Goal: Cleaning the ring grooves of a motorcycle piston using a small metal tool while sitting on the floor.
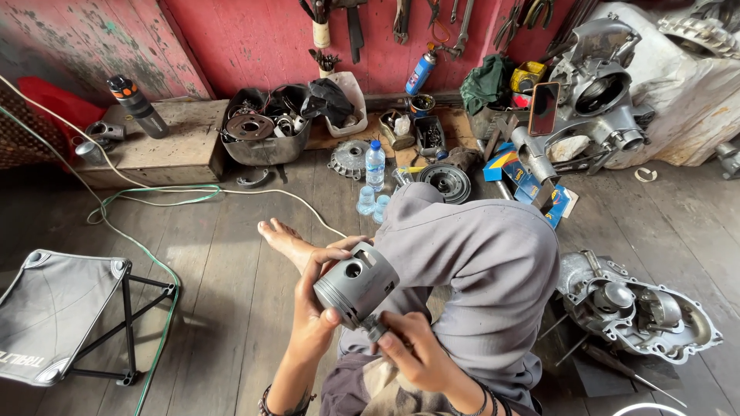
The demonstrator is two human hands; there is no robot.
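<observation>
The left hand (314, 304) is wrapped around a grey metal piston (356, 283), thumb on its near rim and fingers curled over the far side; the piston sits in mid-air above the person's lap, tilted, its round pin hole facing up toward the camera; the right hand (412, 350) is closed on a small dark tool (375, 331) whose tip touches the lower edge of the piston; the person sits on a wooden floor (231, 231) with 1 knee raised in grey trousers (478, 262) and a bare foot (285, 240) stretched out just beyond the piston.

To the right of the knee lies an open engine case half (640, 308); a larger engine block (593, 92) stands farther back near the red wall (254, 38), where hand tools hang; a clear plastic water bottle (375, 164) stands on the floor near a round clutch-like part (445, 182); a metal basin of parts (266, 127) sits beside a low wooden box (169, 142) that bears a dark flask (139, 106); a folding stool (62, 316) stands at the left, and a green and white cable (146, 199) runs across the boards.
</observation>
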